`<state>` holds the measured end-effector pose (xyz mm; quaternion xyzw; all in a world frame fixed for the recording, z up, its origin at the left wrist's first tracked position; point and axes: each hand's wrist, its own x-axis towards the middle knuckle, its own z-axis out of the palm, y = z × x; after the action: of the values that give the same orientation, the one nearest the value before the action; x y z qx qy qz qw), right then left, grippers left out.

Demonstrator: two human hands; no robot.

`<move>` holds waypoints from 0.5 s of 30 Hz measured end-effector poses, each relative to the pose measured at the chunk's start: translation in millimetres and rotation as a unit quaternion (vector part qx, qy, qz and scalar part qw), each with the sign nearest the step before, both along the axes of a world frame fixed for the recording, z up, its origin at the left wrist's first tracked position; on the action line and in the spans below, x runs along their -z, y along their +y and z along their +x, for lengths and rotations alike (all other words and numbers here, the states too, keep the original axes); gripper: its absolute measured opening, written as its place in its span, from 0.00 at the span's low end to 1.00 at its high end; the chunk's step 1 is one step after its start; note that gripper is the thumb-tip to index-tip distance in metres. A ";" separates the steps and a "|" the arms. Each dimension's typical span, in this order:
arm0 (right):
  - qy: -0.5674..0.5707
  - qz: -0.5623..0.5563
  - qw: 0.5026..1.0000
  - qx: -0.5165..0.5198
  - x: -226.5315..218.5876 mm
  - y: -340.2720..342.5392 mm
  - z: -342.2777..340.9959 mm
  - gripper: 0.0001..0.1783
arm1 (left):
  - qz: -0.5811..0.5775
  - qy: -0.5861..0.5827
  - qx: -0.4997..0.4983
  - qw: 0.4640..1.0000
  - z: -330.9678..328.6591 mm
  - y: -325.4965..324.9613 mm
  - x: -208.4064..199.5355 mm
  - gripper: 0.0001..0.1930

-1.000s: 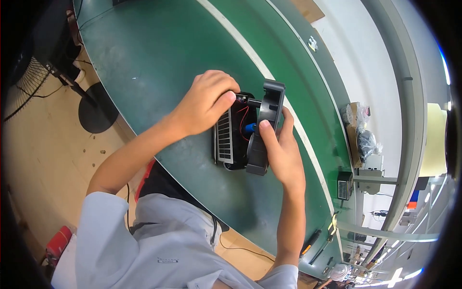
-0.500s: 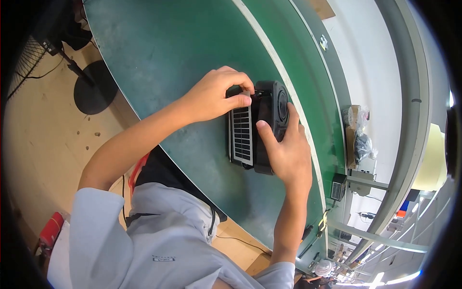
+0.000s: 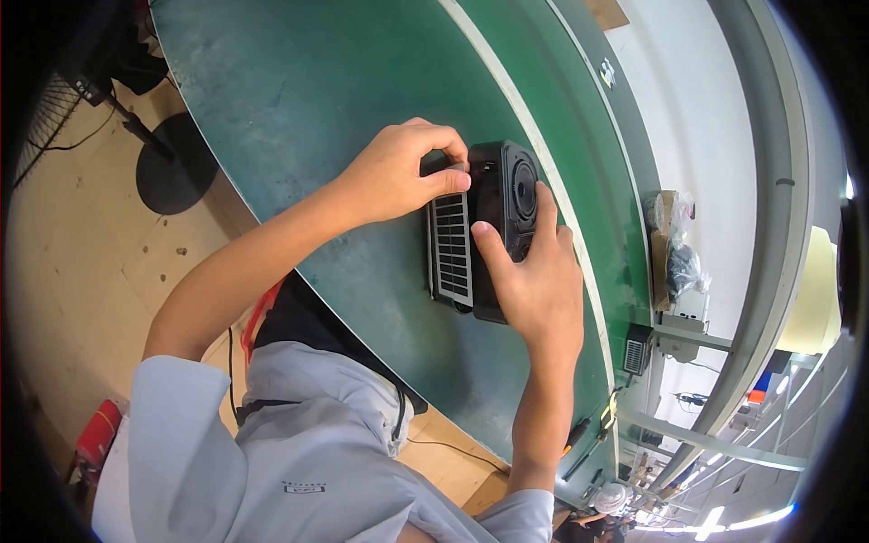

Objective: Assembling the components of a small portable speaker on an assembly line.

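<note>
Head view: left hand (image 3: pixel 396 175) curled, grip pinched on panel half (image 3: pixel 453 251); right hand (image 3: pixel 548 282), grip wide around speaker half (image 3: pixel 495 195).

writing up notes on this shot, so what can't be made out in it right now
Inside of the black device: head view, hidden by its housing.
Lower part of its front: head view, partly covered by the right hand.
Upper end of the gridded panel: head view, partly covered by the left hand.
Standing fan: head view, cut off by the dark left rim.
Contents of the plastic bags: head view, too small to tell.
</note>
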<state>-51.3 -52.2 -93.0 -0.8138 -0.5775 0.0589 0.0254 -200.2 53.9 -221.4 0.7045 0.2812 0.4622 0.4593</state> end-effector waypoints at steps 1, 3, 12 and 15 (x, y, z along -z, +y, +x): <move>-0.002 -0.002 1.000 -0.006 -0.1 0.1 2.0 0.53 | -0.001 0.001 0.000 1.000 -0.2 -0.2 -1.3 0.11; -0.004 -0.005 1.000 -0.013 -1.4 0.9 3.9 0.53 | -0.004 0.004 0.000 1.000 0.0 -0.5 -1.8 0.11; 0.005 -0.002 1.000 -0.005 -0.6 0.2 1.8 0.53 | 0.009 -0.005 -0.018 1.000 6.9 -2.6 7.7 0.12; 0.004 -0.013 1.000 0.005 -1.7 0.8 -1.5 0.52 | 0.067 -0.001 -0.087 0.994 8.0 -4.3 10.8 0.13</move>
<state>-52.9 -51.4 -91.3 -0.8169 -0.5724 0.0690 0.0173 -192.2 49.7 -232.2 0.7058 0.3092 0.5193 0.3695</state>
